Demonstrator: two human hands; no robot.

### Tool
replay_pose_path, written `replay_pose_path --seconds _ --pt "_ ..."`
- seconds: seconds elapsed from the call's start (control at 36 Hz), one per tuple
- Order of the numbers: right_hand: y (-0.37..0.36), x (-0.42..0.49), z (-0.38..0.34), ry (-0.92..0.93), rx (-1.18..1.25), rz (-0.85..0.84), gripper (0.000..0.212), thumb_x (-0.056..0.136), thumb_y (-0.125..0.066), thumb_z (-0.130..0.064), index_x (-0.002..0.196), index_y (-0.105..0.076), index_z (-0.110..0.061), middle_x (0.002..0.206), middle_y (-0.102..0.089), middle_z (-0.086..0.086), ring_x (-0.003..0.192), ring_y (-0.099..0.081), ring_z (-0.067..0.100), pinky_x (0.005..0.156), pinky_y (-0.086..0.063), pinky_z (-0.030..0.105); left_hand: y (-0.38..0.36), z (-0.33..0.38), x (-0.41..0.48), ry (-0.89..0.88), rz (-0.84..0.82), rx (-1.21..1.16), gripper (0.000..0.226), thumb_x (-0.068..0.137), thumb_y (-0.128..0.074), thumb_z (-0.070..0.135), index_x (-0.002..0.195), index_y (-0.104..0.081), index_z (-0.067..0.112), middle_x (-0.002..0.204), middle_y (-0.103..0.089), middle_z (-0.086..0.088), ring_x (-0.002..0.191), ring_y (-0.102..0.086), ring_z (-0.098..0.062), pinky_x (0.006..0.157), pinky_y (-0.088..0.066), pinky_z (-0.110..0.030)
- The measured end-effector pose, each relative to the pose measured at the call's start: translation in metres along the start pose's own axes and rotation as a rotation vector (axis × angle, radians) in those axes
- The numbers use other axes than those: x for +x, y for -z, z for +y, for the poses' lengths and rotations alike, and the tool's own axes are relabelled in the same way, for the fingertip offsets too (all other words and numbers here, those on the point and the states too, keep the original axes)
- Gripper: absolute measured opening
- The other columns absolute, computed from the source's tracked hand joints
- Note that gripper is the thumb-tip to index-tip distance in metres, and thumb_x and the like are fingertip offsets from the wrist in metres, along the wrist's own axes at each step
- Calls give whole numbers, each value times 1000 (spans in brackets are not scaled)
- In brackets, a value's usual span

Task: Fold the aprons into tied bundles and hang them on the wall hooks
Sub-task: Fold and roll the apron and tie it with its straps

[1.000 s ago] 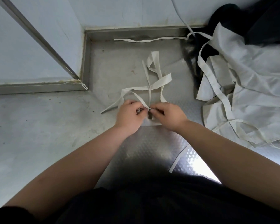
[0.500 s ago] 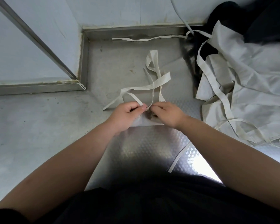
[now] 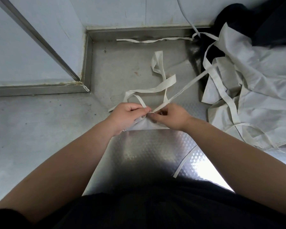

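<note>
We logged the steel table (image 3: 147, 146) first. Its far edge ran under the wall (image 3: 114, 12), and no hooks were in view. A heap of aprons (image 3: 254, 90) covered the table's right side, with a dark cloth (image 3: 271, 22) behind it at the far right corner.

The folded apron (image 3: 147, 125) lay near the table's middle, mostly hidden under both hands, with only its near edge showing. Beyond it a looped strap (image 3: 155, 90) curled across the bare steel toward the far edge. A taut strap (image 3: 188, 83) ran from the hands up toward the heap, and we could not tell where it ended.

The left hand (image 3: 125, 115) had its fingers curled and pinched the looped strap at the folded apron's far edge. The right hand (image 3: 172, 117) touched it fingertip to fingertip and pinched the near end of the taut strap. Both grips were narrow.

We judged the step in hand to be tying this bundle, with the knot not yet made. The heap was still unfolded, so the task looked early.

The next move probably called for crossing the two straps and pulling them snug while the left hand pinned the fold. If the taut strap belonged to the heap, pulling it could drag the heap along.
</note>
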State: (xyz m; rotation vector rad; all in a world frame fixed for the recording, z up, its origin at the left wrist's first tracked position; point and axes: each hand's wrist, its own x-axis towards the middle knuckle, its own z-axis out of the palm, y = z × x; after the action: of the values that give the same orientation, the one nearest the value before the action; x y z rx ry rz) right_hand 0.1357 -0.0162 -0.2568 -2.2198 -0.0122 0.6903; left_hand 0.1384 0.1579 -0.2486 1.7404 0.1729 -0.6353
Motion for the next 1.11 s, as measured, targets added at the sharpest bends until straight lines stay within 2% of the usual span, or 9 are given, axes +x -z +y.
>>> replay_pose_path --seconds 0.14,0.25,0.33,0.44,0.58,0.69,0.83,1.0,1.11 --pt "12 2 -3 -95 212 -71 30 94 -47 -26 87 -72 -12 79 -64 -6 82 -54 12 79 -41 25 2 -3 1 10 -43 -16 18 89 -63 18 80 -73 31 89 -73 12 89 -63 0 94 -47 -23" --pt "11 3 -4 -85 129 -51 53 97 -38 -49 97 -70 -7 91 -67 1 90 -59 16 86 -45 26 3 -2 0 -2 -109 20 16 91 -61 16 86 -70 27 87 -69 22 86 -62 9 89 -45 -12" --pt "4 3 -3 -68 70 14 46 96 -43 -46 85 -66 -8 73 -57 -4 81 -54 16 66 -40 23 4 -4 1 -9 -117 25 15 91 -59 14 90 -70 25 91 -68 19 83 -61 10 83 -45 -8" --pt "3 5 -3 -88 64 22 42 96 -46 -44 60 -54 -23 63 -52 -9 71 -51 12 69 -35 23 4 -4 3 11 -130 -5 16 93 -57 13 89 -69 23 95 -69 14 90 -61 4 90 -44 -13" --pt "1 2 -7 -96 119 -1 52 81 -54 -66 67 -66 -17 69 -65 -4 74 -61 13 73 -46 27 5 -7 5 21 -138 68 13 93 -57 16 88 -69 13 93 -64 -3 88 -55 -10 87 -42 -27" --pt "4 0 -6 -43 -26 -18 39 75 -72 -50 68 -57 -15 65 -53 -6 67 -50 11 63 -39 25 4 -4 6 33 -120 -11 16 93 -57 14 88 -71 19 91 -69 4 86 -59 -4 88 -45 -20" --pt "-9 3 -3 -72 -171 140 40 89 -55 -47 59 -50 -22 62 -51 -7 68 -53 17 62 -42 29 4 -3 7 49 -87 -116 14 88 -62 10 86 -73 19 90 -72 12 87 -63 -1 90 -46 -18" --pt "1 2 -18 -140 261 7 33 95 -51 -22 63 -55 -15 66 -55 1 65 -50 14 61 -39 20 5 -5 6 25 -69 -144 16 88 -63 10 81 -73 21 78 -72 14 87 -61 -1 90 -43 -16" --pt "10 1 -16 -130 626 -89 22 87 -58 -7 65 -58 -12 62 -49 4 54 -43 8 55 -31 21 3 -8 5 31 -93 -123 13 89 -61 10 83 -70 3 56 -64 14 76 -57 -3 90 -41 -20"
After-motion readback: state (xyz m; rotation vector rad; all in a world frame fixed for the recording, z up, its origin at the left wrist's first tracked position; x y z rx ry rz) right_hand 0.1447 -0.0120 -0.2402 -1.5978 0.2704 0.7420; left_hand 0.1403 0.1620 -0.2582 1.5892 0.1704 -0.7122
